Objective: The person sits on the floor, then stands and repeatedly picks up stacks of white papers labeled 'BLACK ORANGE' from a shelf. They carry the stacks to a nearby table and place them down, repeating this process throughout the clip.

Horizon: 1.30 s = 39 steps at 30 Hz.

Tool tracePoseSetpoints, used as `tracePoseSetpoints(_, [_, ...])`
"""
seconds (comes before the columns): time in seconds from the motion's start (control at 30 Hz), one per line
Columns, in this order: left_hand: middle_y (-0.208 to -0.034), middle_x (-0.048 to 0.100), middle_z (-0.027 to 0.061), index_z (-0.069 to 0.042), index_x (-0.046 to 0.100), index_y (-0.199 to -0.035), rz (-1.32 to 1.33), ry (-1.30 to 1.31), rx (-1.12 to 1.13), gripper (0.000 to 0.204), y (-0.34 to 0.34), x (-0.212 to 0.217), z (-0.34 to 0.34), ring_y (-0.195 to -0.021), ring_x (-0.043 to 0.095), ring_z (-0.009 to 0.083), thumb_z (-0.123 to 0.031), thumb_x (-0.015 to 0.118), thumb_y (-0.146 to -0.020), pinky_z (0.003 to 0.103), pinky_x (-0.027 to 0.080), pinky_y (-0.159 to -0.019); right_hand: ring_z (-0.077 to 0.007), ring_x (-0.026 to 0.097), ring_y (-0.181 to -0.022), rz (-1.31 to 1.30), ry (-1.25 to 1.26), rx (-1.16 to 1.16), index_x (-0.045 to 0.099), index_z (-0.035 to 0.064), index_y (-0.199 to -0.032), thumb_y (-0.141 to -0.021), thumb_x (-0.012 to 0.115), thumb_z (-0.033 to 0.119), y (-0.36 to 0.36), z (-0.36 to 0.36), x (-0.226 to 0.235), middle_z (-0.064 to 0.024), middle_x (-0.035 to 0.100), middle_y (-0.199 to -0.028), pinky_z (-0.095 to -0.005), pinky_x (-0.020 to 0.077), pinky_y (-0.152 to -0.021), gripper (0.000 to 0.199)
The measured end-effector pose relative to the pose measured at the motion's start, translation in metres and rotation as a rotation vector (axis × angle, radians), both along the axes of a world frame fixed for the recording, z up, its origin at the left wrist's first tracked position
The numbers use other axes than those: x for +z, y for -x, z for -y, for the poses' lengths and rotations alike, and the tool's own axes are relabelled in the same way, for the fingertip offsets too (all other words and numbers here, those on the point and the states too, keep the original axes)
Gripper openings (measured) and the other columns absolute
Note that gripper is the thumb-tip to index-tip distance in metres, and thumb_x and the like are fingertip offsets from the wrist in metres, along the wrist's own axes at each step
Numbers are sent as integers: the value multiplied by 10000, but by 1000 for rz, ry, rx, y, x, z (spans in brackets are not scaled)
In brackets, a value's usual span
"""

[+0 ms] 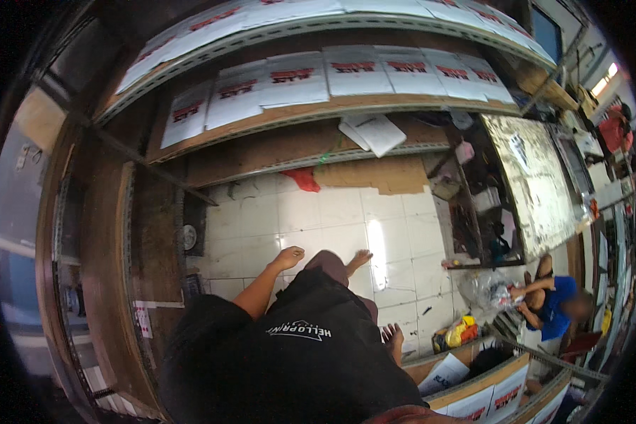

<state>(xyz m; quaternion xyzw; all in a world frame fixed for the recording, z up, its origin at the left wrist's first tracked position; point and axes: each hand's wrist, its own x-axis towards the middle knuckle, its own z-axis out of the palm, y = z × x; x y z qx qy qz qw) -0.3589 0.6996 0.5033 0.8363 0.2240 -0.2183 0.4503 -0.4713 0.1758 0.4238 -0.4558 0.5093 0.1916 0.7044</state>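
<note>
Left hand (288, 257) (head view): loosely curled above the floor (304, 220); closed or not, cannot tell.
Right hand (392, 336): open, fingers apart, near the rack (418, 369).
White packets (293, 78): lined along the shelf (332, 107) ahead, others in the rack.

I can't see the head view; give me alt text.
The wearer's bare left hand and right hand hang with nothing visible in them above a white tiled floor. Ahead, metal-edged brown wooden shelves hold rows of flat white packets printed in red. To the right, a co-worker in a blue shirt is near crumpled clear plastic.
</note>
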Motion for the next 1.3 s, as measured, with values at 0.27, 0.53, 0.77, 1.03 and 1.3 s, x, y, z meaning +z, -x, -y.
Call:
tracePoseSetpoints(0.27, [-1160,679,156,-65,677,-1165,658,-517,230,300,-41,212,-182,-1090,643,322,-276,625,-958,406,500,-947,-366,574,-1141,128,92,860,403,25,-1469,-1014,472,271,-2,-44,-26,-195,579,-1321,-483,535,-861,523])
tracePoseSetpoints(0.53, [-1139,674,178,-44,644,-1217,994,-858,239,259,-119,469,-364,-981,657,302,-178,571,-1008,382,501,-881,-363,654,-1036,26,30,411,392,48,-1471,-1013,462,298,-92,-167,-28,-174,587,-1336,-462,543,-843,527])
tracePoseSetpoints(0.77, [-1192,624,189,-31,640,-1229,1099,-1062,-70,345,-213,525,-557,-1087,590,401,1,492,-920,451,476,-941,-334,644,-987,32,-52,404,408,65,-1463,-982,548,337,-161,-346,-37,-161,603,-1311,-419,528,-796,570])
tracePoseSetpoints(1.03, [-1301,563,151,-142,600,-1351,694,-1112,-260,555,-269,537,-614,-1236,538,332,42,441,-852,411,436,-1055,-232,651,-1014,552,430,1016,602,-6,-1259,-1029,481,329,-202,-529,-43,-124,700,-1095,-347,526,-815,425])
tracePoseSetpoints(1.3, [-1336,563,124,-143,581,-1353,644,-1198,-357,501,-265,539,-618,-1216,563,330,-7,474,-883,438,457,-1044,-276,661,-994,324,103,777,631,87,-1240,-1029,499,245,-219,-539,-27,-125,675,-1157,-369,518,-777,295])
